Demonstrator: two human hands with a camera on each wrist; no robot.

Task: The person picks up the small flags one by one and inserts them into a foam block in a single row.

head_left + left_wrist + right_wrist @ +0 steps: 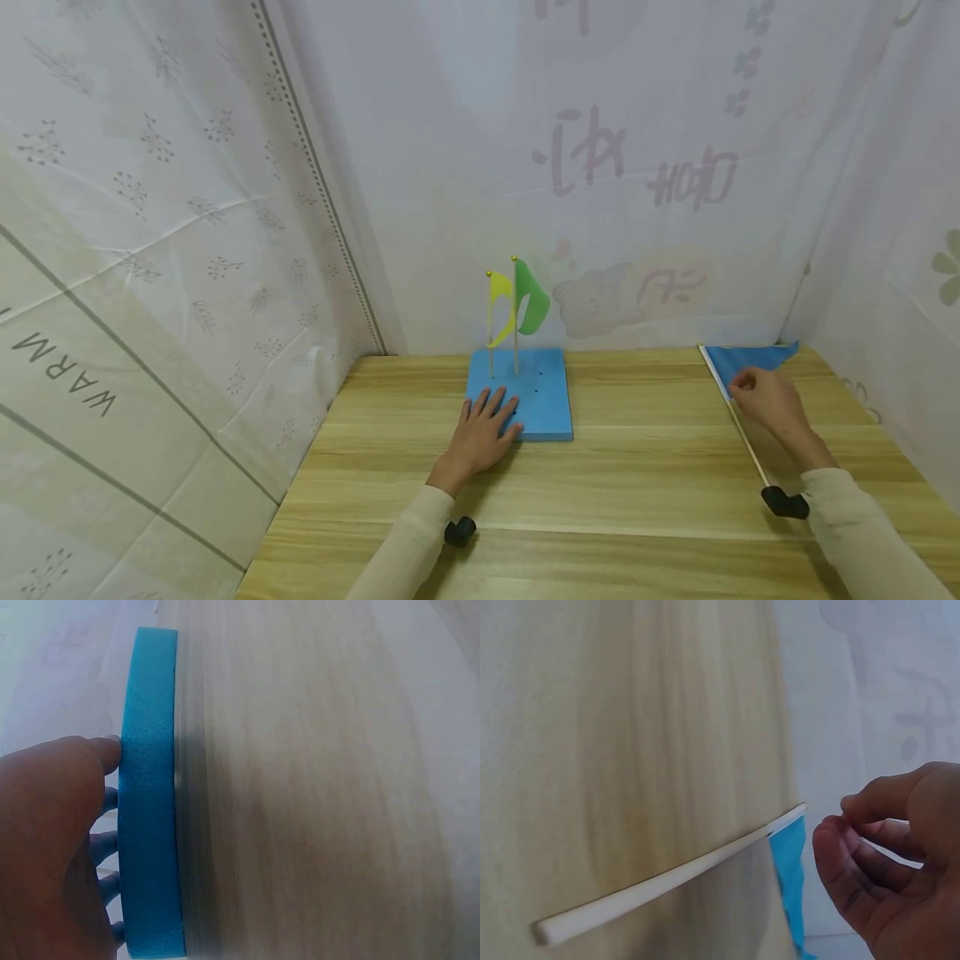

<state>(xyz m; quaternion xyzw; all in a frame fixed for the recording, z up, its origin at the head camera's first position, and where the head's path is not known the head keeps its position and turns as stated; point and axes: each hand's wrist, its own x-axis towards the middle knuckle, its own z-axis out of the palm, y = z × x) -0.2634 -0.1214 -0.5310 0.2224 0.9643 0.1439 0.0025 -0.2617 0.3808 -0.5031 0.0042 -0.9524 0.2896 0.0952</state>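
Observation:
My left hand rests with spread fingers on the front left of a blue board, which has small dark holes. The left wrist view shows the thumb at the edge of the thick blue board. A yellow flag and a green flag stand upright in it on thin sticks with round gold tips. To the right, a blue flag lies on its pale stick. My right hand hovers over this flag, fingers loosely curled and holding nothing. In the right wrist view its fingertips are apart from the stick.
Everything lies on a wood-grain table. Pale printed curtains hang behind the table and along both sides. A black wrist camera sits at the left cuff, and another black camera at the right.

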